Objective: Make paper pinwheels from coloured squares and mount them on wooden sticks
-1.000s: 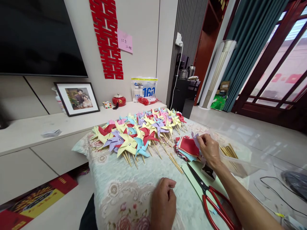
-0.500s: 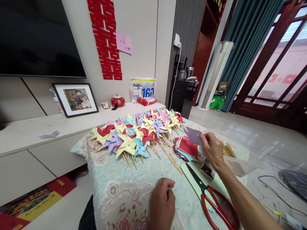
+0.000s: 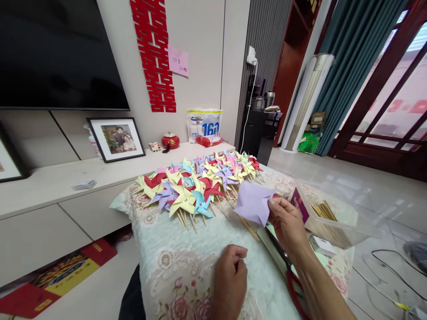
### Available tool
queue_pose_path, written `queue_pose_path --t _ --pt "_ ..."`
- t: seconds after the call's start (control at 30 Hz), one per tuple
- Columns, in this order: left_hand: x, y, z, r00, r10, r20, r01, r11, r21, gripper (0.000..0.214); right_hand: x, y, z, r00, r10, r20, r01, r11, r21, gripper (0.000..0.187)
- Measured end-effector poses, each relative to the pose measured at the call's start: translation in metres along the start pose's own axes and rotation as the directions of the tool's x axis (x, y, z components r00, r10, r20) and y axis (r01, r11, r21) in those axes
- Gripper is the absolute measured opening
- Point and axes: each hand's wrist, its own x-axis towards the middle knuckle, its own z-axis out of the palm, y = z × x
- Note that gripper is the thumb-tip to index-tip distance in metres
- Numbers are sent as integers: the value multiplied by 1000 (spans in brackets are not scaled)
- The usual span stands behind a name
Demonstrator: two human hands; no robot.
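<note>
My right hand (image 3: 287,220) pinches a lilac paper square (image 3: 252,203) by its right edge and holds it above the flowered cloth (image 3: 173,262), in front of the pile of coloured paper pinwheels (image 3: 196,182) on wooden sticks. My left hand (image 3: 230,278) rests on the cloth near the front edge, fingers curled shut; thumb and forefinger are pressed together, and what they hold, if anything, is too small to see. Red-handled scissors (image 3: 292,280) lie beside my right forearm, partly hidden by it.
A clear plastic box (image 3: 336,218) with wooden sticks stands to the right of my right hand. Loose sticks (image 3: 248,226) lie under the lilac square. Behind is a low white cabinet (image 3: 50,178) with a framed photo (image 3: 116,138), a red pot and a bag.
My right hand lifted the lilac square off the stack of coloured papers and brought it toward me and leftward; the stack is now hidden. The camera shifted slightly. My left hand stayed put.
</note>
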Motion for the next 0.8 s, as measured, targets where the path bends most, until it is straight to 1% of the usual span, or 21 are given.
queue_pose_path --t 0.07,0.1,0.17,0.23,0.3,0.4,0.47,0.57,0.63,0.73,0.8 --pt "1 4 -3 997 -72 6 72 982 -176 17 -11 10 10 995 92 49 -96 991 94 35" --pt "2 7 -5 995 -98 10 97 955 -279 19 -16 15 14 988 134 73 -143 981 131 35" --pt "2 14 -10 991 -134 26 130 871 -475 26 -22 25 18 971 207 121 -227 956 187 36" --pt "2 20 -16 988 -147 47 143 758 -637 36 -26 33 18 951 263 160 -294 929 223 35" --pt "3 24 -22 986 -166 35 138 664 -735 43 -27 39 17 933 304 192 -345 907 241 35" --pt "8 24 -27 978 -207 -22 103 572 -814 46 -28 44 15 906 348 240 -403 882 244 34" --pt "11 22 -29 976 -216 -29 97 546 -832 46 -31 45 15 891 366 270 -430 871 238 33" --pt "14 21 -29 976 -215 -33 90 539 -838 45 -33 45 15 874 382 299 -456 858 237 31" --pt "14 21 -29 970 -233 -63 76 539 -839 43 -34 44 15 866 377 327 -461 855 236 31" --pt "14 22 -29 956 -268 -115 56 555 -830 40 -36 41 14 861 349 370 -445 869 216 33" --pt "14 21 -29 956 -267 -125 53 571 -819 39 -37 39 14 859 338 384 -430 884 184 30"
